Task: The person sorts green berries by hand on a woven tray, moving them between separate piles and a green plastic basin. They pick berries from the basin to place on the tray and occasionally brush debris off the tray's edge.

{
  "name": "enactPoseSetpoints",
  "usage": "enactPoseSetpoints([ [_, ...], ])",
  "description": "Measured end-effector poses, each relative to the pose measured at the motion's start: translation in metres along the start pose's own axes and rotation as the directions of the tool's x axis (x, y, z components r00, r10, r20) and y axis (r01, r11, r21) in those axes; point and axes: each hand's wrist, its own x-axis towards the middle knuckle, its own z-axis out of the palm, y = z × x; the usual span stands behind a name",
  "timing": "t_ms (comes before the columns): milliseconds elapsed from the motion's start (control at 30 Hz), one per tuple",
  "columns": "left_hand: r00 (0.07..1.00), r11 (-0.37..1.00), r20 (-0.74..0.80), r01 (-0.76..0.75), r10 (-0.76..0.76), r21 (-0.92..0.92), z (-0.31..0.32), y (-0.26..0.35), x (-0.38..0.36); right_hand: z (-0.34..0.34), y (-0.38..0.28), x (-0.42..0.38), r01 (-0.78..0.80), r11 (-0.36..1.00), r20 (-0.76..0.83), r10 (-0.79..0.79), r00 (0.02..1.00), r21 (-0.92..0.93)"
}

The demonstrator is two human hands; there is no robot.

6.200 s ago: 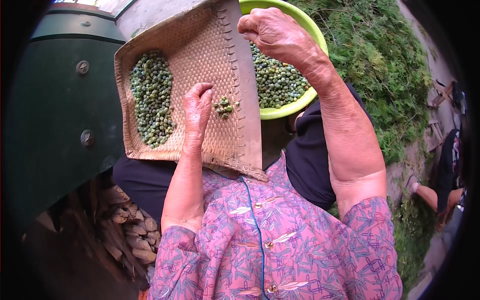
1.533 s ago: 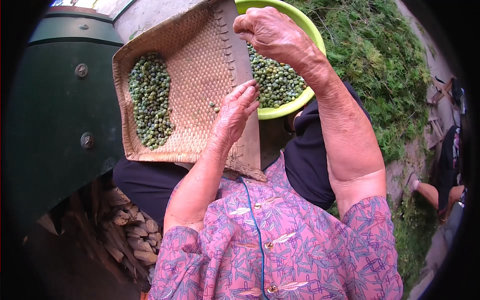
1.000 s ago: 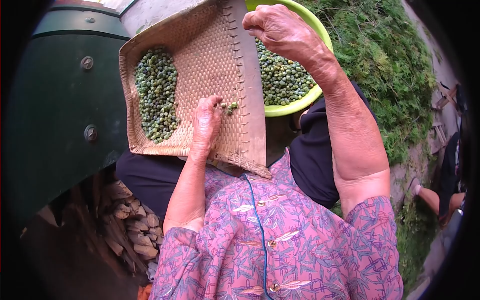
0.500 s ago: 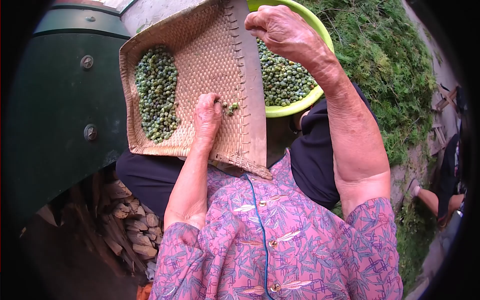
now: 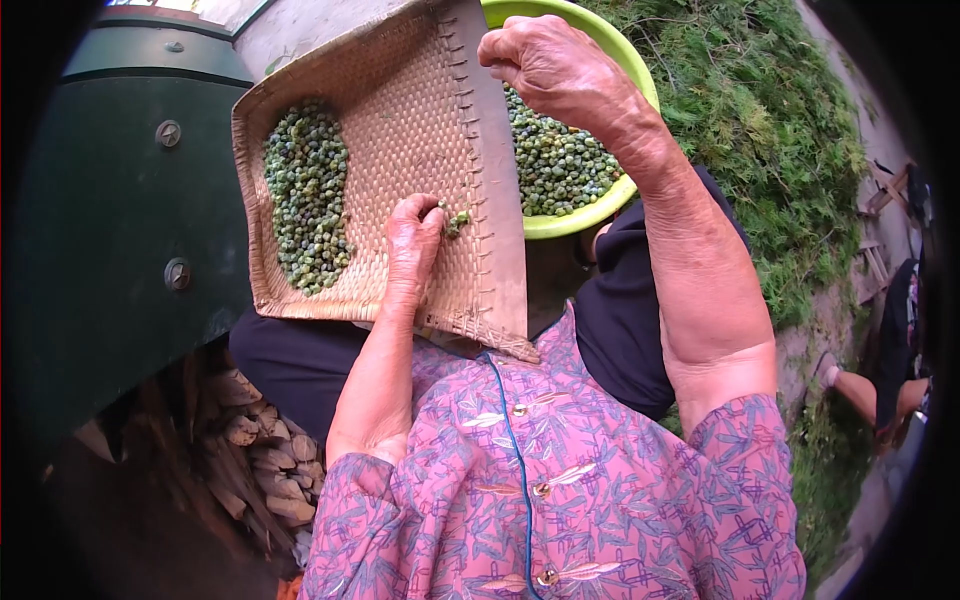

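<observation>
My left hand (image 5: 413, 238) is over the woven winnowing tray (image 5: 395, 120), thumb and forefinger pinched together at a small green berry. A few more green berries (image 5: 456, 223) lie just right of the fingertips, near the stitched seam. A heap of round green berries (image 5: 305, 195) fills the tray's left side. My right hand (image 5: 565, 78) is curled closed at the tray's flat right lip (image 5: 505, 230), in front of the yellow-green basin (image 5: 592, 212). What its fingers hold, if anything, is hidden. More green berries (image 5: 560, 165) are in the basin.
The tray rests on my lap. Cut green foliage (image 5: 750, 130) is spread on the right. A dark green metal surface (image 5: 110, 230) with star-marked studs stands on the left, with split firewood (image 5: 280, 460) below. Another person's leg (image 5: 855, 395) shows at far right.
The view has shifted slightly, moving the tray and basin a little left in the picture. My left fingers are a little more extended toward the loose berries. My right hand stays closed at the lip.
</observation>
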Motion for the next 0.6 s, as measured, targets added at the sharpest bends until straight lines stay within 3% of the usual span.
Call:
enactPoseSetpoints([
  [67,0.997,0.992,0.042,0.074,-0.070,-0.107,0.001,0.013,0.004,0.002,0.001,0.000,0.030,0.999,-0.022,-0.030,0.999,0.018],
  [133,0.969,0.916,0.187,0.216,-0.159,-0.339,0.005,0.039,0.006,0.001,-0.002,-0.001,0.028,0.999,-0.032,-0.027,0.999,0.033],
  [200,0.927,0.899,0.355,0.252,-0.119,-0.359,0.008,0.069,0.007,-0.001,-0.005,-0.001,0.028,0.999,-0.044,-0.026,0.999,0.046],
  [267,0.913,0.801,0.407,0.262,-0.026,-0.538,0.017,0.089,0.003,-0.003,-0.006,-0.001,0.030,1.000,-0.023,-0.030,0.999,0.003],
  [300,0.912,0.801,0.409,0.263,-0.025,-0.539,0.021,0.089,0.004,-0.003,-0.005,-0.001,0.028,1.000,-0.023,-0.028,0.999,0.002],
  [367,0.926,0.812,0.333,0.051,0.180,-0.581,0.028,0.087,0.006,-0.002,-0.003,0.000,0.023,1.000,-0.012,-0.023,1.000,0.001],
  [400,0.925,0.813,0.334,0.052,0.180,-0.580,0.025,0.086,0.006,-0.003,-0.001,-0.001,0.022,1.000,-0.012,-0.022,1.000,0.002],
  [467,0.944,0.901,0.292,-0.011,0.152,-0.433,0.011,0.079,0.009,-0.002,0.001,-0.003,0.080,0.995,-0.056,-0.076,0.996,0.064],
  [500,0.958,0.917,0.281,0.061,0.057,-0.394,0.002,0.076,0.009,-0.002,0.001,-0.006,0.079,0.995,-0.056,-0.075,0.996,0.067],
  [533,0.972,0.974,0.228,-0.002,0.055,-0.226,-0.004,0.065,0.012,-0.002,0.001,-0.010,0.165,0.981,-0.180,-0.145,0.973,0.102],
  [567,0.977,0.988,0.163,-0.126,0.140,-0.090,-0.008,0.052,0.013,-0.002,0.000,-0.013,0.253,0.959,-0.304,-0.206,0.930,0.125],
  [600,0.966,0.969,0.110,-0.239,0.232,0.056,-0.013,0.041,0.013,-0.003,-0.001,-0.014,0.253,0.959,-0.304,-0.206,0.930,0.126],
])
